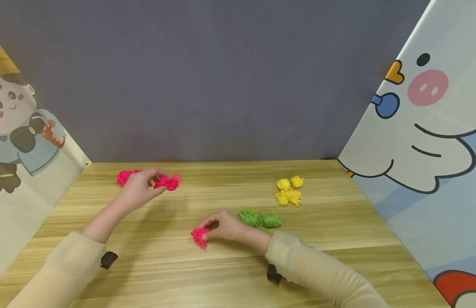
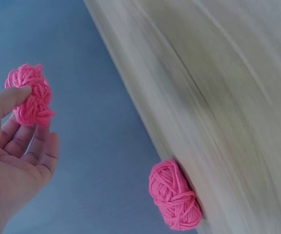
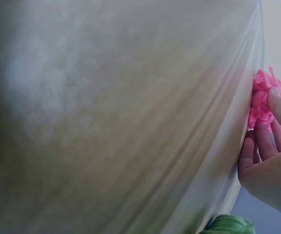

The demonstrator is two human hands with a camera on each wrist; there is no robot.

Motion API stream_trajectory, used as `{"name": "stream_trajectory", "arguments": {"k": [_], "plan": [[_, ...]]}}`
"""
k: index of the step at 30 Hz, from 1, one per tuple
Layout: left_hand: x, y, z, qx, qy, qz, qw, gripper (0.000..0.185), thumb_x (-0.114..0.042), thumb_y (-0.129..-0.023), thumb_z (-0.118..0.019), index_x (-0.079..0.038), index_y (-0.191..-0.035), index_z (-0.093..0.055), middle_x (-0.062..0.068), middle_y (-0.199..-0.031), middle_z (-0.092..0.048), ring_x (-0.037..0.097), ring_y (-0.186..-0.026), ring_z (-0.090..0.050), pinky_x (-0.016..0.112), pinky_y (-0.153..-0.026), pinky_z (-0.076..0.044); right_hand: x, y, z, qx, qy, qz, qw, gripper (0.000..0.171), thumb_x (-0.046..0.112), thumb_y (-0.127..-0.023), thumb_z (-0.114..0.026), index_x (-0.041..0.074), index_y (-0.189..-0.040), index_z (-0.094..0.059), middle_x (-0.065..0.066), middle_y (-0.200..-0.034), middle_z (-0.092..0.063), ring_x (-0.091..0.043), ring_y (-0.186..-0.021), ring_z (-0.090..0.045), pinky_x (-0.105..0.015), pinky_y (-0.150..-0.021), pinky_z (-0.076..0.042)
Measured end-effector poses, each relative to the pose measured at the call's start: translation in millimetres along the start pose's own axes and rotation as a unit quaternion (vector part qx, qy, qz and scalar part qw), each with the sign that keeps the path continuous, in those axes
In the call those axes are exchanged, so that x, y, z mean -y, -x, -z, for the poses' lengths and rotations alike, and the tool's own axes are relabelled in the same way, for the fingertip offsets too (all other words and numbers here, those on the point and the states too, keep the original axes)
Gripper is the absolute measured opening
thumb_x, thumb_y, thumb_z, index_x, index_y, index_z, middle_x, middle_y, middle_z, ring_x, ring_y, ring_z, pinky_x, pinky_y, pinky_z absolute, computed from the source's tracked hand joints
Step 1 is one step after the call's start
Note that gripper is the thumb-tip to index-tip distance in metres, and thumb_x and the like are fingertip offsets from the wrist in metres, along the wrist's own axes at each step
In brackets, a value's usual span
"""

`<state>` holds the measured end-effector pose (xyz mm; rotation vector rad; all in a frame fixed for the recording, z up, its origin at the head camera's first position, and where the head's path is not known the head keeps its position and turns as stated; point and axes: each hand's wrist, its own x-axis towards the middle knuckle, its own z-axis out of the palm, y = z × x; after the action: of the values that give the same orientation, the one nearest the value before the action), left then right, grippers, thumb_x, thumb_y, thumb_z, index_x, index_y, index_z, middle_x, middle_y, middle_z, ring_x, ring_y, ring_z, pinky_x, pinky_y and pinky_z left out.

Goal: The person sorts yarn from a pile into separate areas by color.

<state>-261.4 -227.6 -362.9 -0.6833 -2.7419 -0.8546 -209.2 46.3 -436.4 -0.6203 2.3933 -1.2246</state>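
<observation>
My left hand (image 1: 139, 190) pinches a small pink yarn ball (image 1: 169, 182) between thumb and fingers above the back left of the table. In the left wrist view that pink yarn ball (image 2: 30, 100) shows its looped strands, and the thumb presses on its side. A larger pink yarn skein (image 2: 174, 195) lies on the table beyond, partly hidden behind the left hand in the head view. Near the table's middle, my right hand (image 1: 227, 226) pinches another small pink yarn bundle (image 1: 200, 236) with loose strands. The right wrist view shows this bundle (image 3: 265, 100) close to the tabletop.
Green yarn balls (image 1: 259, 219) lie just beyond the right wrist, partly covered by the forearm. Several small yellow yarn balls (image 1: 289, 196) sit clustered farther back on the right. A grey panel (image 1: 215, 85) stands behind the wooden table (image 1: 207, 282), with printed panels at both sides.
</observation>
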Motion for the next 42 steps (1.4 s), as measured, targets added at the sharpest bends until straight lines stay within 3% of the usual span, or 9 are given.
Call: {"name": "stream_trajectory", "arguments": {"k": [13,24,35,42], "plan": [[-18.4,27.4,-6.6,-0.020,0.011,-0.049,0.9985,0.026,-0.008,-0.074,-0.078,-0.010,-0.097,-0.066,-0.005,-0.084,-0.064,0.012,-0.077,-0.056,0.035,-0.066,-0.050,0,-1,0,0.001,-0.002,0.004,1.000,0.025,0.013,-0.075,-0.079,0.012,-0.099,-0.073,0.003,-0.097,-0.071,-0.002,-0.086,-0.062,-0.014,-0.076,-0.050],[-37.1,53.5,-13.2,-0.018,0.025,-0.067,0.9973,0.028,-0.009,-0.072,-0.080,-0.018,-0.093,-0.064,-0.014,-0.082,-0.058,0.003,-0.075,-0.052,0.030,-0.067,-0.050,-1,0,0,0.002,-0.001,0.015,1.000,0.025,0.014,-0.076,-0.079,0.011,-0.099,-0.073,0.002,-0.098,-0.071,-0.003,-0.088,-0.062,-0.015,-0.078,-0.050],[-52.0,74.7,-23.1,0.018,0.036,-0.054,0.9977,0.028,-0.010,-0.072,-0.080,-0.020,-0.093,-0.064,-0.017,-0.084,-0.059,-0.001,-0.075,-0.051,0.030,-0.070,-0.052,-3,2,0,0.001,-0.002,0.013,1.000,0.023,0.014,-0.075,-0.079,0.013,-0.098,-0.074,0.003,-0.097,-0.071,-0.004,-0.088,-0.063,-0.016,-0.077,-0.051],[-54.4,83.8,-29.0,0.024,0.040,-0.072,0.9963,0.032,-0.007,-0.070,-0.081,-0.022,-0.092,-0.064,-0.016,-0.086,-0.060,0.000,-0.076,-0.051,0.026,-0.068,-0.052,-2,2,2,0.006,-0.014,0.019,1.000,0.023,0.012,-0.075,-0.079,0.012,-0.097,-0.074,0.001,-0.096,-0.072,-0.005,-0.086,-0.064,-0.016,-0.075,-0.052]]}}
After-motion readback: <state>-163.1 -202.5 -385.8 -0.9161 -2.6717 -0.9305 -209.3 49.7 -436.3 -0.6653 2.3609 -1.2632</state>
